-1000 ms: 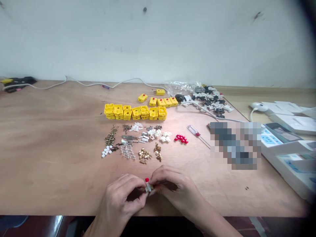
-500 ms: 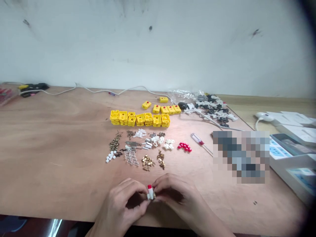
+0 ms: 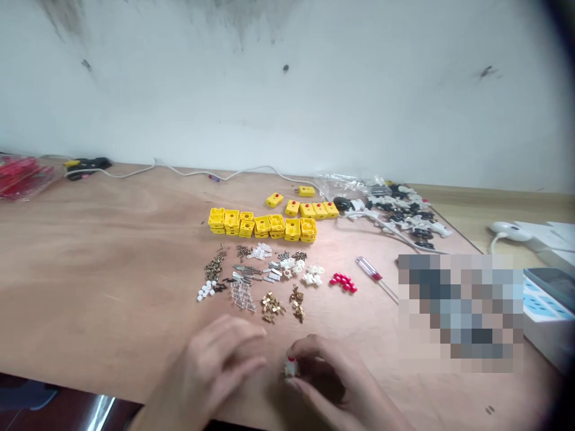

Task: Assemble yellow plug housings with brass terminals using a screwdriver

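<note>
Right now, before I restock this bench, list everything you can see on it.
Plywood tabletop: one, light brown, under everything.
Stacked square plastic housings: seven stacks, yellow, row at centre.
Flat plastic housings with red dots: six, yellow, behind that row.
Small metal screws: many, brass-coloured, left below the row.
Small brass fittings: many, gold, front of centre.
Clear plastic pieces: many, clear, beside the fittings.
Small plastic cubes: several, white, front left of the parts.
Small round plastic caps: about ten, red, right of the parts.
Screwdriver: one, red and clear handle, right.
Heap of plastic parts: many, black and white, back right.
Left hand: one, open, empty, blurred.
Right hand: one, fingers on a small white part with a red top.
</note>
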The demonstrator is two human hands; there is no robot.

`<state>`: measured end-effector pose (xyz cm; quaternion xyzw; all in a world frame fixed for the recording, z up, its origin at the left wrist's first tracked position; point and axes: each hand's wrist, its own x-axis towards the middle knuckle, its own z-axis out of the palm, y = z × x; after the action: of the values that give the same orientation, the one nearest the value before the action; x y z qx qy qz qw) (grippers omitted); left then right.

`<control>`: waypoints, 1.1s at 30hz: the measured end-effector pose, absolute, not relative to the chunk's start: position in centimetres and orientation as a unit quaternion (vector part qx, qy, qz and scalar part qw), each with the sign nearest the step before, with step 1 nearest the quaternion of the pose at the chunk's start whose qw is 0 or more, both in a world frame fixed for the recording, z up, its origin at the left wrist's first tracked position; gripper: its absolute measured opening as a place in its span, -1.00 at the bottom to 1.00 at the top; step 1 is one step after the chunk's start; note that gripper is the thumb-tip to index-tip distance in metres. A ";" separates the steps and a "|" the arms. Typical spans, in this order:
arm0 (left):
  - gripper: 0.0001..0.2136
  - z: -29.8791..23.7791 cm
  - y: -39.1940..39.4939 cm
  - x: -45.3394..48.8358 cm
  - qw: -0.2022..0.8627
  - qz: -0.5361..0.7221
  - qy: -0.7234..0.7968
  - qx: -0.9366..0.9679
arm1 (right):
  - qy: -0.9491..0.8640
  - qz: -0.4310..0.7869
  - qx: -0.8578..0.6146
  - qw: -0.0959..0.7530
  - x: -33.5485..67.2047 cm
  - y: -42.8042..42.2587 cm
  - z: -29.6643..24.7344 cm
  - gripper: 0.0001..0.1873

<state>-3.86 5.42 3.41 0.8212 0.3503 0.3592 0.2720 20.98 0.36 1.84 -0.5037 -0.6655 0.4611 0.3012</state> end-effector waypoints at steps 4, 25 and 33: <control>-0.78 6.4 12.3 -7.4 0.129 0.339 0.464 0.808 | -0.686 0.446 -0.480 0.316 21.5 0.9 1.1 -0.90; -0.40 9.4 22.9 -10.6 0.196 0.279 0.556 0.758 | -0.712 0.390 -0.484 0.326 21.1 0.8 1.4 -0.83; -0.56 5.2 7.8 -6.7 0.105 0.235 0.413 0.874 | -0.684 0.421 -0.495 0.331 21.0 0.6 2.0 -0.91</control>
<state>-6.73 7.80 5.16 0.8737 0.4127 0.2353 0.1046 20.95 0.62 1.95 -0.4952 -0.6838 0.4214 0.3311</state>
